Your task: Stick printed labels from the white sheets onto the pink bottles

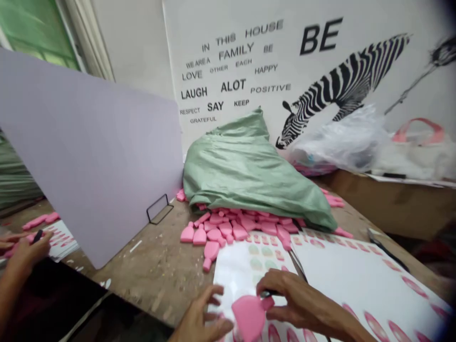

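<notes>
Both hands pinch one pink bottle-shaped piece (249, 316) over the sticker sheet (242, 270); left hand (201, 320) grips its body, right hand (302, 301) its neck; more pink pieces (228, 230) spill from the green sack (249, 171).

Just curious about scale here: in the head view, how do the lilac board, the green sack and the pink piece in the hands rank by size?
1. Lilac board, though it stands nearer the camera.
2. Green sack.
3. Pink piece, held between both hands, smallest despite being closest.
</notes>
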`<state>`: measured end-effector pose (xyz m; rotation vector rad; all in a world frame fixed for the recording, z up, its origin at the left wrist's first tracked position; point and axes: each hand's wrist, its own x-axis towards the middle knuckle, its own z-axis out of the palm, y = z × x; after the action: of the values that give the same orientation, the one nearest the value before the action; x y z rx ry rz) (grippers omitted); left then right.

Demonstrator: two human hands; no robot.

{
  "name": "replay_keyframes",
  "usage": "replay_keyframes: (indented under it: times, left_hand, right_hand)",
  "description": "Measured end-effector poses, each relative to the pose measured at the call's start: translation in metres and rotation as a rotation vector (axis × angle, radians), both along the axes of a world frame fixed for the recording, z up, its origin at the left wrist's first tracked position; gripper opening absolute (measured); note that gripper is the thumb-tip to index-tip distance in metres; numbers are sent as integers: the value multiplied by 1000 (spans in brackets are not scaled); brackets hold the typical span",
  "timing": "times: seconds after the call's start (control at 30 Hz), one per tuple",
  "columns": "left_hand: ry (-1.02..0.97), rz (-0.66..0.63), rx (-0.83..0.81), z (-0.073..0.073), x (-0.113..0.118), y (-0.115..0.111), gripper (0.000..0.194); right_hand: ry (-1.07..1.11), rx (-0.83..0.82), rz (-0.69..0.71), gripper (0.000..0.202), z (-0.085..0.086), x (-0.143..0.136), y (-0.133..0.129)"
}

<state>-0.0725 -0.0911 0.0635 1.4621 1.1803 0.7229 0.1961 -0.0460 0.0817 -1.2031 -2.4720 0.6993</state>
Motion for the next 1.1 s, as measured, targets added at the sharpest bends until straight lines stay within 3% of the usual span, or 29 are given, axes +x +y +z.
replay_keyframes:
  times: [0.07,0.13,0.17,0.23,0.33,0.4,0.47,0.6,0.73,1.1]
  left_hand:
    - [-199,-237,-213,-16,26,6,50]
    - [-381,-421,-496,-31,49,-1,43]
    - [-449,-449,-607,-36,58,-8,40]
    - [-516,-355,-682,-42,70,-21,38]
    - [-515,-115,-567,-41,77,-25,35]
    - [-485,-6,-476,-36,83,-18,33]
    - [-470,35,-401,-33,94,-7,34]
    - [-458,22,-331,-31,128,12,40]
    - [-427,69,-354,-37,153,26,46]
    - [-409,156,-182,-56,146,51,46]
  right_hand:
    - [12,-84,108,19,10,-10,-29]
    - [40,-144,122,20,9,-9,-46]
    - [63,-181,92,23,5,-5,-51]
    - [124,-281,-10,30,-7,11,-54]
    - [206,-276,-305,29,-31,41,-44]
    - [178,-127,-542,29,-47,58,-32]
    - [86,32,-680,23,-63,70,-21]
    - [-81,238,-639,14,-85,78,-11]
    - [-131,323,-616,14,-92,78,-12]
    - [-79,318,-586,15,-93,53,5]
